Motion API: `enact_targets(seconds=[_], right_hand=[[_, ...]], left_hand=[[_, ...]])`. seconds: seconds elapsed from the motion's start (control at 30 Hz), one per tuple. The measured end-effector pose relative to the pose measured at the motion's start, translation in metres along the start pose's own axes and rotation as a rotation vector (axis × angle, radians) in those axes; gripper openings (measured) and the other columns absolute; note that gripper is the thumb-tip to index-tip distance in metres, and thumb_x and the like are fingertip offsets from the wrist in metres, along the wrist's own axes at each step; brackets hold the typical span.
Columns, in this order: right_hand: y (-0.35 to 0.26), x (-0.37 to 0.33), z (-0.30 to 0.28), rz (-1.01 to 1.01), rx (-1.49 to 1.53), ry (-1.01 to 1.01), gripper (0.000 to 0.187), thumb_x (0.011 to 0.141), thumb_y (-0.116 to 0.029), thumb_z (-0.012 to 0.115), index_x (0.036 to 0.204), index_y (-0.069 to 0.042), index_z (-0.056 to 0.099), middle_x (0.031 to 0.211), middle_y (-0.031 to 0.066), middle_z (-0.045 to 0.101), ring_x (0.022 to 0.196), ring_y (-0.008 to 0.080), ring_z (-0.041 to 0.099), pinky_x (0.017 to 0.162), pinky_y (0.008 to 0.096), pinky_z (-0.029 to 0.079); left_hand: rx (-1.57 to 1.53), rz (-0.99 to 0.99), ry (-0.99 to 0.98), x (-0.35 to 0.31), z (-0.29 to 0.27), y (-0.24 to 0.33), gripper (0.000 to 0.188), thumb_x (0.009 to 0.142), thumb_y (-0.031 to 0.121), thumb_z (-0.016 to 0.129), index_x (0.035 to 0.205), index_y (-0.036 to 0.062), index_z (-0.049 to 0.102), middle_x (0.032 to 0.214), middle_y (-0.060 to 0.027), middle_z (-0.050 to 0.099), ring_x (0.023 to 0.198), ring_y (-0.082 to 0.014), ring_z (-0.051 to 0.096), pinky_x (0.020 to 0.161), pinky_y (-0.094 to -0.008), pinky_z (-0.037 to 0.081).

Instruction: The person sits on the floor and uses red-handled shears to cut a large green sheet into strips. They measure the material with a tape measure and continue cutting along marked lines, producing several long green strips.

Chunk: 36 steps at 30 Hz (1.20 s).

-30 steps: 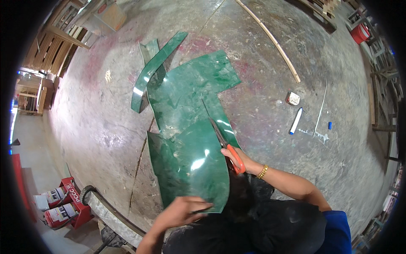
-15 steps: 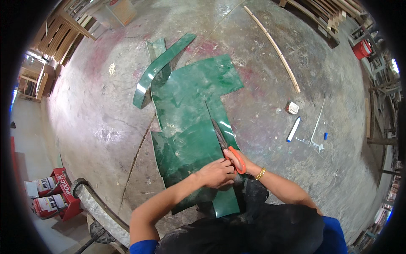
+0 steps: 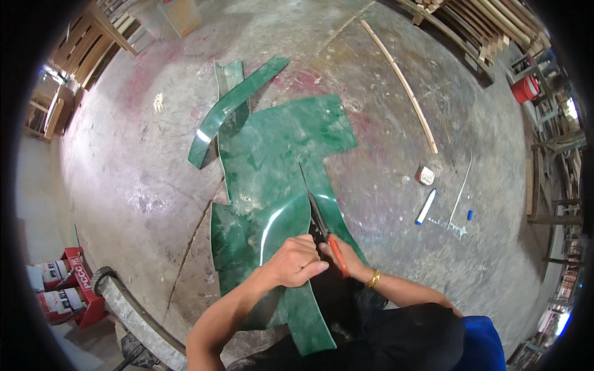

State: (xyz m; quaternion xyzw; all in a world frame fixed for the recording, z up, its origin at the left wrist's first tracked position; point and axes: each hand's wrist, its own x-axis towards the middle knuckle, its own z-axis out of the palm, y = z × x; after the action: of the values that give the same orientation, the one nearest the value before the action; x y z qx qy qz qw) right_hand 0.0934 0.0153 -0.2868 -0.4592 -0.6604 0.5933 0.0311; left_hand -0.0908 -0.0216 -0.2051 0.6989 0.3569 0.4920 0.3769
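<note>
A large green flexible sheet (image 3: 266, 167) lies on the floor in front of me, with a long slit running up its right part. My right hand (image 3: 349, 258) is closed around the orange handles of a pair of scissors (image 3: 318, 213), whose dark blades lie in the slit and point away from me. Close on its left, my left hand (image 3: 294, 260) is closed on the slit's left edge and holds it raised, so the sheet bulges with a bright glare. A loose green strip (image 3: 238, 102) rests across the sheet's far left corner.
A thin wooden strip (image 3: 402, 83) lies at the far right. Nearer are a small whitish block (image 3: 425, 175), a white marker (image 3: 426, 207) and its blue cap (image 3: 470, 215). A red rack with paint buckets (image 3: 79, 278) stands at the left, beside a grey metal-like edge (image 3: 139, 309). Stacked timber (image 3: 470, 31) lines the back right.
My left hand has shifted a little up and left, lifting the sheet's cut edge; the slit gapes wider there. The scissors stay in the slit. The whole view has shifted slightly.
</note>
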Motion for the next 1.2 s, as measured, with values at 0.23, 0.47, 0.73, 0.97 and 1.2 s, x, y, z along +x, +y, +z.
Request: enact_targets(seconds=[0.23,0.47,0.73,0.97,1.2], right_hand=[[-0.026,0.009,0.011,0.053,0.087,0.067,0.037,0.091,-0.037,0.054,0.093,-0.002,0.043,0.078,0.0191,0.055,0.074,0.0341,0.058,0.066,0.0426,0.044],[-0.025,0.023,-0.003,-0.126,-0.023,0.031,0.027,0.09,-0.027,0.049,0.094,-0.001,0.046,0.087,0.0184,0.051,0.077,0.0349,0.053,0.069,0.0389,0.044],[-0.046,0.016,-0.017,0.037,0.434,-0.029,0.031,0.095,-0.031,0.045,0.098,-0.001,0.049,0.082,0.0024,0.045,0.074,0.0113,0.044,0.065,0.0286,0.041],[-0.07,-0.008,-0.031,0.104,0.415,-0.079,0.031,0.095,-0.034,0.046,0.085,-0.004,0.044,0.077,-0.0008,0.039,0.071,0.0076,0.039,0.058,0.0264,0.037],[-0.051,0.01,-0.024,-0.476,0.03,0.128,0.036,0.096,-0.033,0.041,0.086,0.001,0.045,0.076,0.0107,0.044,0.071,0.0215,0.043,0.066,0.0354,0.039]], left_hand=[[-0.216,-0.08,0.078,0.023,-0.016,0.03,0.04,0.086,0.009,0.057,0.05,0.0036,0.039,0.048,-0.0089,0.041,0.045,-0.0278,0.038,0.054,-0.0381,0.035],[-0.096,-0.162,-0.109,0.022,0.008,0.027,0.046,0.087,0.019,0.06,0.048,0.0016,0.043,0.046,-0.0112,0.045,0.047,-0.0303,0.042,0.063,-0.038,0.042],[-0.017,-0.259,-0.166,0.032,0.011,0.025,0.05,0.089,0.024,0.058,0.047,-0.0016,0.047,0.048,-0.0164,0.05,0.05,-0.0332,0.046,0.064,-0.039,0.043],[0.019,-0.3,-0.191,0.036,0.012,0.03,0.049,0.089,0.025,0.058,0.049,-0.0027,0.052,0.051,-0.0166,0.052,0.051,-0.0333,0.047,0.061,-0.039,0.043],[-0.039,-0.414,-0.214,0.045,0.015,0.033,0.048,0.089,0.025,0.059,0.049,-0.0021,0.052,0.051,-0.0162,0.051,0.052,-0.0333,0.047,0.062,-0.0395,0.043]])
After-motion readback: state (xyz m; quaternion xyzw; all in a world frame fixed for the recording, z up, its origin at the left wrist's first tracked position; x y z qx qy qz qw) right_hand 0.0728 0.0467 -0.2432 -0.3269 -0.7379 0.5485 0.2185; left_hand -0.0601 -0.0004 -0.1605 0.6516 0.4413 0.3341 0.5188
